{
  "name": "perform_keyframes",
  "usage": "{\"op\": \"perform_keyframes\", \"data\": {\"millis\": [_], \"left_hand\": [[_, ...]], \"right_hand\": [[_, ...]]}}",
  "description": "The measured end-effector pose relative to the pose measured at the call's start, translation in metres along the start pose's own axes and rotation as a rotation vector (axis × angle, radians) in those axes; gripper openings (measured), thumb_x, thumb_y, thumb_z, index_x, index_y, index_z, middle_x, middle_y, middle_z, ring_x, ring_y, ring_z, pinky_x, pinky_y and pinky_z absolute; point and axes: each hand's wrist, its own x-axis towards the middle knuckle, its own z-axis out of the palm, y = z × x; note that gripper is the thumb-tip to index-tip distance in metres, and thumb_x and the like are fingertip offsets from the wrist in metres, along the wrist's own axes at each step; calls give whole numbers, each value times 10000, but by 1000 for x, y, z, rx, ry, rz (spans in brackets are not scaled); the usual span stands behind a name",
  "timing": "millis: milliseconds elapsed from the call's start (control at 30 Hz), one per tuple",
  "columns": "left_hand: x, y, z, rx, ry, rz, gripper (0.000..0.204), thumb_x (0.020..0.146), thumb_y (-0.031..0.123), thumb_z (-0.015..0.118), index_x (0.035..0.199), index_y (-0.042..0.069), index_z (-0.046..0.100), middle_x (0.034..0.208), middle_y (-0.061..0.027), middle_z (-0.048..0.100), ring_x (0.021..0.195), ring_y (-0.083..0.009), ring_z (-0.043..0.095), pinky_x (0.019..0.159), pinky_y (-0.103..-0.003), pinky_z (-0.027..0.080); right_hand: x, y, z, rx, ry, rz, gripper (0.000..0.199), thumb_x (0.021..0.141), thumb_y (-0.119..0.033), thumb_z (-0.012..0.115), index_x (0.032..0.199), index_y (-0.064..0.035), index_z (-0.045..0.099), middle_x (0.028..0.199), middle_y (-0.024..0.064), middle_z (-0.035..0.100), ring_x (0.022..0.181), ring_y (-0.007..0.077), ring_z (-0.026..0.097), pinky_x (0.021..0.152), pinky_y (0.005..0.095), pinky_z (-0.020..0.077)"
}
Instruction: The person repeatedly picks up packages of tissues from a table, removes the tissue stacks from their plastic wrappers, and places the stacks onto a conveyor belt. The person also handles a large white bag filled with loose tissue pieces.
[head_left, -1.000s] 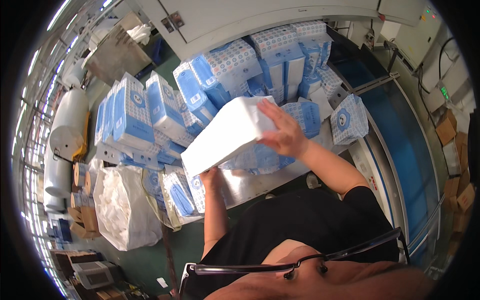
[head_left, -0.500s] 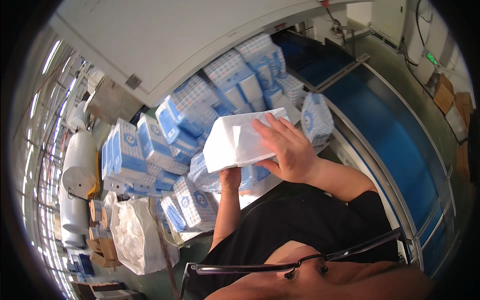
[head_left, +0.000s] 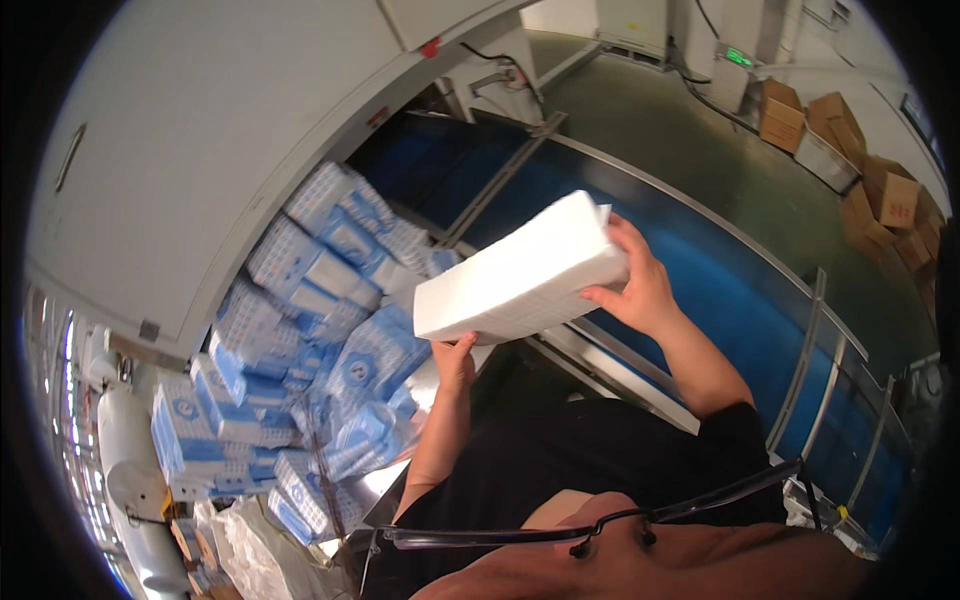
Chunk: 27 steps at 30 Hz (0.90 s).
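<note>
A thick white block of what looks like folded tissue sheets (head_left: 520,270) is held up in front of me, tilted so that its right end is higher. My left hand (head_left: 456,362) supports its lower left end from below, thumb on the near edge and the other fingers mostly hidden. At the right end, my right hand (head_left: 640,280) grips the block, thumb on the near side and fingers around the end. Left of the block lie crumpled blue-and-white plastic bags (head_left: 368,360) and several filled packs (head_left: 305,275) in the same pattern.
A blue conveyor belt (head_left: 690,270) with metal side rails runs along my right, partly under the block. A large pale machine cabinet (head_left: 190,150) stands at upper left. White rolls (head_left: 135,485) and a sack of white scraps (head_left: 262,550) are at lower left; cardboard boxes (head_left: 880,200) sit far right.
My view and body have turned to the right, bringing the block toward the conveyor. My right hand has gone from lying flat against the block to gripping its right end.
</note>
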Motion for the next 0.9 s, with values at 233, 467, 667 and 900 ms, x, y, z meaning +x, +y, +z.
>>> {"op": "perform_keyframes", "data": {"millis": [233,467,667,900], "left_hand": [[31,-3,115,374,-198,-18,831,722,113,858,1353,5,328,1267,-140,511,1150,-227,532,975,-356,447],[42,-64,193,288,-341,-314,1086,788,91,786,1528,63,-7,1377,-187,421,1243,-274,470,1035,-392,413],[11,-144,239,186,-41,-717,814,811,13,722,1384,142,158,1295,-152,443,1173,-293,503,944,-481,470],[-29,-127,278,-13,105,-1421,776,877,216,684,1441,156,154,1432,-216,342,1252,-479,438,954,-644,439]], "right_hand": [[-87,142,-15,441,247,573,952,692,-171,863,1432,-50,276,1308,137,524,1242,248,507,1029,397,421],[-101,229,-58,610,226,865,845,794,-138,777,1473,-80,279,1337,103,514,1257,234,486,1051,380,393],[-113,354,-61,176,-79,924,846,804,-441,759,1434,-42,358,1390,162,502,1287,268,486,1064,356,375],[-83,338,-71,-311,-384,837,745,788,-475,735,1375,-112,453,1352,150,547,1225,342,536,1012,403,426]]}}
